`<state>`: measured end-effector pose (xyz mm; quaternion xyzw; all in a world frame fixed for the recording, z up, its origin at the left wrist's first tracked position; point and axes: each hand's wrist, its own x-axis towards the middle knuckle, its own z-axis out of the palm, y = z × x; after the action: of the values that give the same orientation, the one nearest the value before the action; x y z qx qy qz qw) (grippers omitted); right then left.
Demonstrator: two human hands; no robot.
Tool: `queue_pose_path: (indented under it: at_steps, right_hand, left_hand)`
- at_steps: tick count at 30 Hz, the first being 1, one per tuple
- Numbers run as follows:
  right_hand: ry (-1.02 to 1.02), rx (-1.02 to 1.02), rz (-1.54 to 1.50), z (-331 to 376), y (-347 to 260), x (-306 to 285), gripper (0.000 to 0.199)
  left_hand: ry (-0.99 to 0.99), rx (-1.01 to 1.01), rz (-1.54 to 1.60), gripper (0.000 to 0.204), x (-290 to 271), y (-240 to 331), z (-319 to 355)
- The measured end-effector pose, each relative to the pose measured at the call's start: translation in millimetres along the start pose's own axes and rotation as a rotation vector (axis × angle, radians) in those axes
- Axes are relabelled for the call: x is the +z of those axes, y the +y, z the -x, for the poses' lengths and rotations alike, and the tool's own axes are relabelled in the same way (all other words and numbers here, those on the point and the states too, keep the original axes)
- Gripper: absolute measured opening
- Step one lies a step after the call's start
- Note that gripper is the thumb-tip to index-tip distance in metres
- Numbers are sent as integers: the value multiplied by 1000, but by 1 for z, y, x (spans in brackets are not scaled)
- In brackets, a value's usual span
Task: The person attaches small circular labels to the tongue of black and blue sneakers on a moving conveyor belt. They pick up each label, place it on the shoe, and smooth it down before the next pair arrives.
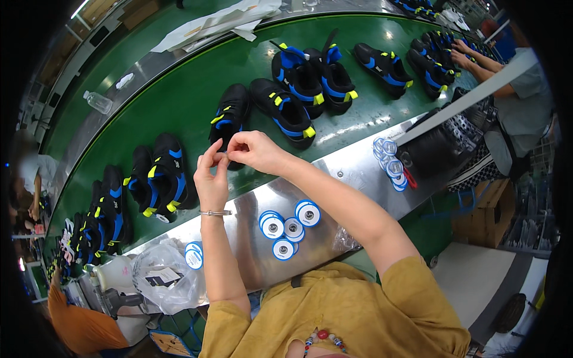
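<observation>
Steel, brushed and bright, forms the counter (358,161) edge beside a green conveyor belt (179,107) in the head view; both hands are raised over that edge, fingertips meeting. The left hand (210,179) is pinched almost closed, thumb and forefinger nipping something very small, and the right hand (253,150) is pinched likewise, its fingertips touching the same spot; the thing between them is too fine to make out, perhaps a thread end, and I cannot tell more. A thin bracelet (215,212) circles the left wrist. Just behind the fingers a black shoe with blue and yellow trim (230,116) lies on the belt, with more pairs (310,77) strung along it; a cluster of blue-rimmed white spools (286,225) sits on the counter below the forearms, another spool (193,256) near a clear plastic bag (164,277), and more (391,164) to the right. Another person's hands (462,53) work on shoes at the far right. To do this pinch well, I judge the fingertips should stay close together and steady, held up in good light, with tension kept gentle so the fine piece neither slips nor snaps.
</observation>
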<state>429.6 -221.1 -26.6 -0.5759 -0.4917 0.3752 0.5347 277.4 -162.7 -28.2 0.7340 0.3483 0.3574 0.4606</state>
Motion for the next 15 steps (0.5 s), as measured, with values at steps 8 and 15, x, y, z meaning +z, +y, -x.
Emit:
queue_pose_path:
  at_steps: [8, 15]
  right_hand:
    - [307, 110, 88, 82, -34, -118, 11]
    - [370, 510, 713, 200, 7, -160, 30]
  left_hand:
    - [209, 60, -244, 11, -2, -13, 17]
    - [409, 173, -620, 23, 12, 21, 43]
